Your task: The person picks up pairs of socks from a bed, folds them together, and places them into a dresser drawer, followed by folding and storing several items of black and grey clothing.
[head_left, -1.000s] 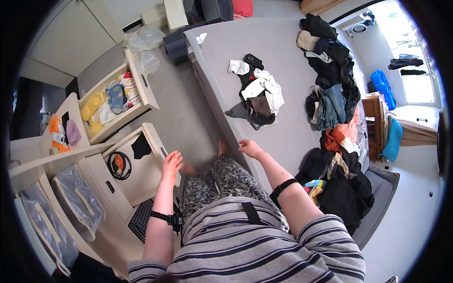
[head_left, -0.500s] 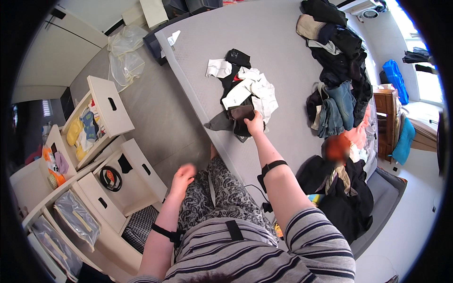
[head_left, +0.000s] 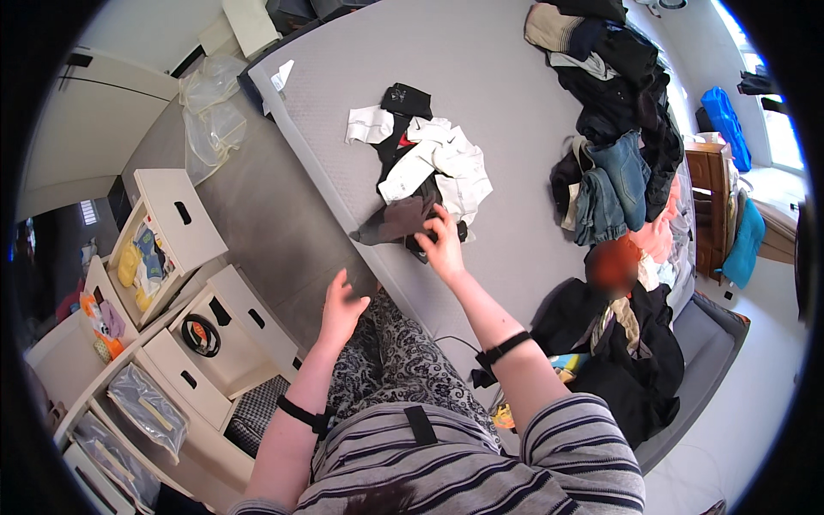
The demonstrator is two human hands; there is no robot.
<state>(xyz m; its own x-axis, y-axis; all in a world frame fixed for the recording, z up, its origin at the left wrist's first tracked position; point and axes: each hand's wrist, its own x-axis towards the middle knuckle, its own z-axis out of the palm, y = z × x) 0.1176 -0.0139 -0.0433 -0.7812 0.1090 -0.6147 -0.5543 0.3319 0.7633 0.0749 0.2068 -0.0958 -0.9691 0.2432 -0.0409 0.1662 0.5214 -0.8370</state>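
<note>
A small heap of clothes lies near the left edge of the grey mattress (head_left: 515,51), with white garments (head_left: 459,167), a folded black piece (head_left: 406,100) and a dark brown cloth (head_left: 403,219) at its near end. My right hand (head_left: 442,246) is over the right side of the brown cloth, fingers apart; whether the fingertips touch it I cannot tell. My left hand (head_left: 343,313) hangs in the air beside the mattress, above my patterned trousers (head_left: 403,369). Its fingers are spread, and I make out nothing held in it.
Dark clothes (head_left: 614,112), jeans (head_left: 631,176) and a black garment pile (head_left: 627,386) line the mattress's right side. At left stands a pale cabinet with pulled-out drawers (head_left: 180,210), one holding clothes. Clear plastic sheeting (head_left: 210,129) lies on the grey floor (head_left: 257,215).
My right hand has loosened from the brown cloth, and its fingers have parted. The cloth lies more spread out. My left hand has risen slightly and opened.
</note>
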